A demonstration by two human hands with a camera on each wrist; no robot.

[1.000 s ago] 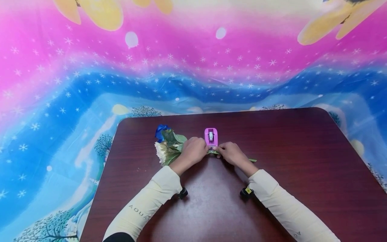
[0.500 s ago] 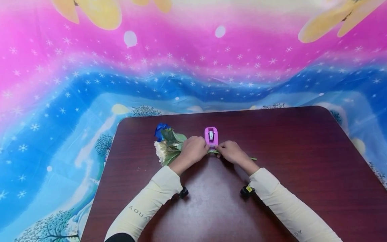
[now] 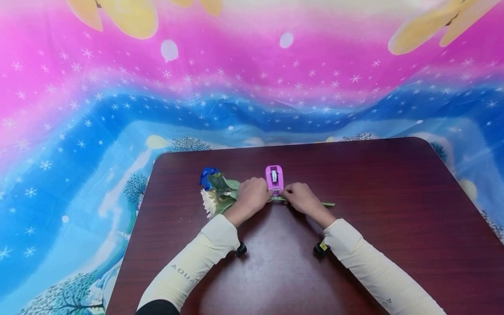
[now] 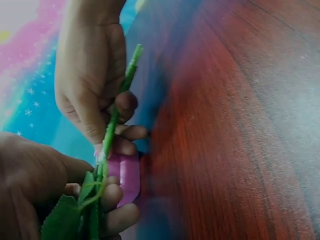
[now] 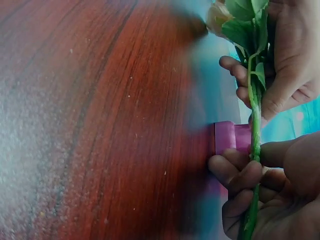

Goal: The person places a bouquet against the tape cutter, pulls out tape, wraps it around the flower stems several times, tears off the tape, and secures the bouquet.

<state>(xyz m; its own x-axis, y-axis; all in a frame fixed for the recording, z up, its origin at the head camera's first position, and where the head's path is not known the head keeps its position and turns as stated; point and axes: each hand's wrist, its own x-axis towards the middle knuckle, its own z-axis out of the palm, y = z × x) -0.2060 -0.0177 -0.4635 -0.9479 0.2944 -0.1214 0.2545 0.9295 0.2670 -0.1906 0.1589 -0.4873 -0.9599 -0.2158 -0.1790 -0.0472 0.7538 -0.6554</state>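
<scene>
My left hand [image 3: 253, 195] grips a small bunch of flowers by the stems, just below the leaves [image 4: 62, 220]. The bunch has a blue rose [image 3: 208, 177] and a white many-petalled flower [image 3: 208, 202], both to the left of that hand. My right hand [image 3: 303, 199] pinches the green stems [image 5: 255, 125] further down, and their cut ends stick out to its right. Clear shiny tape shows around the stems between the two hands in the right wrist view. A pink tape dispenser [image 3: 274, 175] stands right behind the stems, with a roll of tape [image 3: 274, 176] in it.
A dark red-brown wooden table [image 3: 378, 183] spreads under the hands. Behind it hangs a pink and blue printed cloth [image 3: 252, 78] with snowflakes and trees. A small black camera [image 3: 241, 249] sits under the left wrist, another black camera [image 3: 321, 249] under the right.
The flower heads have dipped and shifted slightly to the left, and the stem ends have risen a little. Both hands keep their hold close to the dispenser.
</scene>
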